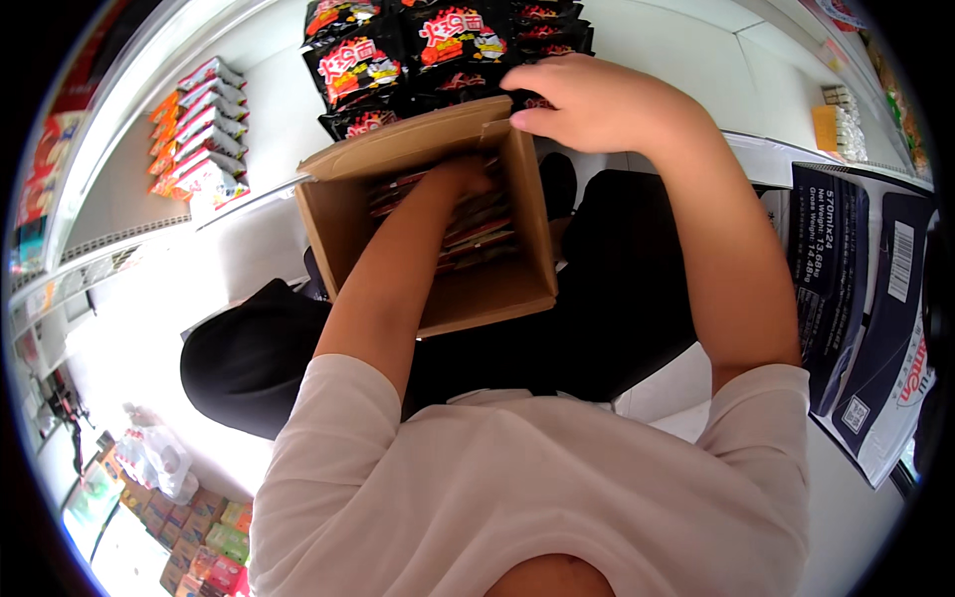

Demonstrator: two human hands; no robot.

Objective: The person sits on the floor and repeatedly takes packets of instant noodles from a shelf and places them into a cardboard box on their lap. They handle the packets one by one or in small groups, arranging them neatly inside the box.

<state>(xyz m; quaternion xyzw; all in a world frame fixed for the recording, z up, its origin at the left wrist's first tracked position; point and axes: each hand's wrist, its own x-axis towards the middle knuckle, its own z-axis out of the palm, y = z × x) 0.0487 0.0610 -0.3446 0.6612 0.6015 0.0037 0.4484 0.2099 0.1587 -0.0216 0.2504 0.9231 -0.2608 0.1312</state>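
In front of me an open cardboard box (531, 216) rests against my black-clothed legs, tilted toward the shelf. My left hand (474, 177) reaches down inside it, among thin packets (481, 237) standing in a row. Shadow and the packets hide the fingertips, so a hold on any packet cannot be made out. My right hand (571, 101) is at the box's far right corner, thumb and fingers apart, with nothing visible between them. Just beyond the box, several black snack packets (455, 37) with red and white print are stacked on a white shelf (649, 45).
Orange and white snack packets (205, 142) line the shelf at left. Small clear-wrapped packs (843, 123) stand at its right. A large dark-and-white carton (835, 298) bearing print is close to my right arm. Stacked cartons (198, 522) and a plastic bag (164, 455) are at lower left.
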